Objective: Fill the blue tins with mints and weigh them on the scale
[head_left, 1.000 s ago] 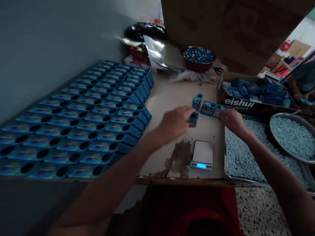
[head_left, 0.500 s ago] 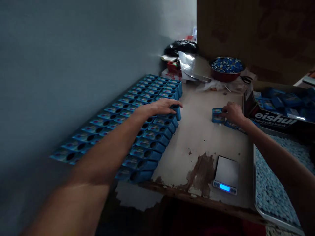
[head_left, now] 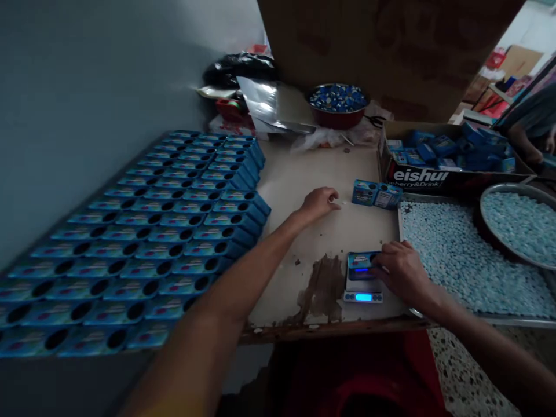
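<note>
My right hand (head_left: pixel 402 275) grips a small blue tin (head_left: pixel 360 265) that rests on a pocket scale (head_left: pixel 363 286) with a lit blue display near the table's front edge. My left hand (head_left: pixel 318 202) lies mid-table with its fingers curled, pinching at small white tablets (head_left: pixel 341 202) loose on the tabletop. Two more blue tins (head_left: pixel 376 194) stand side by side just beyond the left hand. Rows of several open blue tins (head_left: pixel 165 220) cover the table's left side.
A metal tray of pale blue tablets (head_left: pixel 452 255) sits at the right, with a round pan of the same tablets (head_left: pixel 519 223) on it. Behind is a cardboard box of blue tins (head_left: pixel 443 156), a red bowl of blue pieces (head_left: pixel 337 104) and a person's arm (head_left: pixel 527 124) at far right.
My left hand left the tin rows and moved to the loose tablets mid-table. My right hand carried a tin from the far cluster down onto the scale.
</note>
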Motion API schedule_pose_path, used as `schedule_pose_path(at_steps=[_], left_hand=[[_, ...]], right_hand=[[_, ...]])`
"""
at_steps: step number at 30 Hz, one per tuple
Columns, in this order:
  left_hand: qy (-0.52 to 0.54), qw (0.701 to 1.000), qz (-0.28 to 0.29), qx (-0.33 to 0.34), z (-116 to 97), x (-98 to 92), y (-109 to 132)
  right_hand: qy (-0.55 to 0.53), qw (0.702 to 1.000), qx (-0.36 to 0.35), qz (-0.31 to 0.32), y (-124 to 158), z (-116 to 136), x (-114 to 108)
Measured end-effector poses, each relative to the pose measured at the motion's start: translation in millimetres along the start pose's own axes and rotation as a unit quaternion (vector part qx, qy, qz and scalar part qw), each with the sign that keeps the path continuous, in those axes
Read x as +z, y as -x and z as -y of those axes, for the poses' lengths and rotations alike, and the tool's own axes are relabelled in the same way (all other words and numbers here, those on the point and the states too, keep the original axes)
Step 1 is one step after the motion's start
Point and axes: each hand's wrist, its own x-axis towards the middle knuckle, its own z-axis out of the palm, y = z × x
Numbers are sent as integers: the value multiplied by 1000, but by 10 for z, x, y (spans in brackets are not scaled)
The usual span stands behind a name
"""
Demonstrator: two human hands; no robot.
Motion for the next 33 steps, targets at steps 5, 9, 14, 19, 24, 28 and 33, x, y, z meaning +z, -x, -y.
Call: schedule_pose_path(at_steps=[5, 9, 14, 19, 24, 28, 33], left_hand=[[0, 1000, -9, -26, -39, 410, -150], [3, 999, -15, -36, 30, 399, -99], [20, 998, 59, 7, -475, 173, 139], [35, 984, 65, 163, -1442, -57, 444], [69, 975, 41, 205, -1791, -206, 798], [70, 974, 42, 211, -1844, -212, 1038], [74, 974, 15, 215, -1882, -222, 1267]], right_hand=[[-78, 994, 29, -65, 310, -139, 23], [-207, 954, 159, -149, 680, -663, -60], [-279, 873, 341, -207, 1226, -1158, 120], [-217, 921, 289, -147, 1177, -1119, 311], [55, 981, 187, -25, 1090, -1130, 383], [126, 980, 135, 76, 1126, -1257, 414], [101, 979, 122, 128, 1096, -1358, 362]])
